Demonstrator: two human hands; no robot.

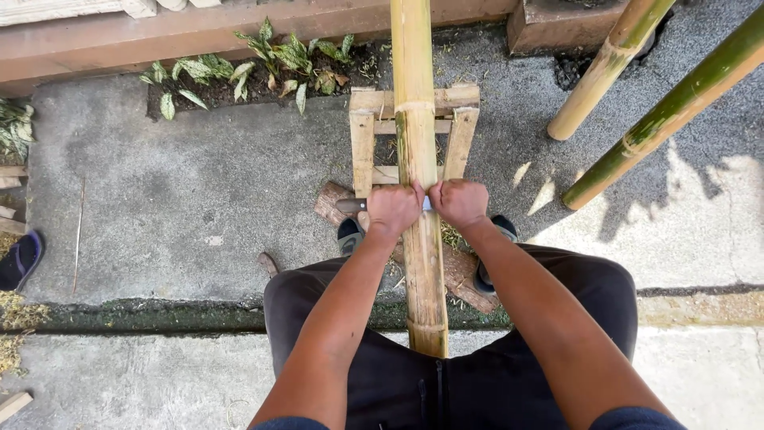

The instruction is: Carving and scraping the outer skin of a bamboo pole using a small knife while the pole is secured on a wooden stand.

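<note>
Yellow bamboo pole (420, 239) runs between both fists over a wooden frame (363, 143) just beyond them, left hand (391, 209) and right hand (459, 202) closed on a blade's (427, 204) ends, apparently mid-scrape; next seemingly needs an even pull.

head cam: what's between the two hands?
The long yellow bamboo pole runs between the left hand and right hand, with a flat metal blade laid across it. Head view shows this.
</note>
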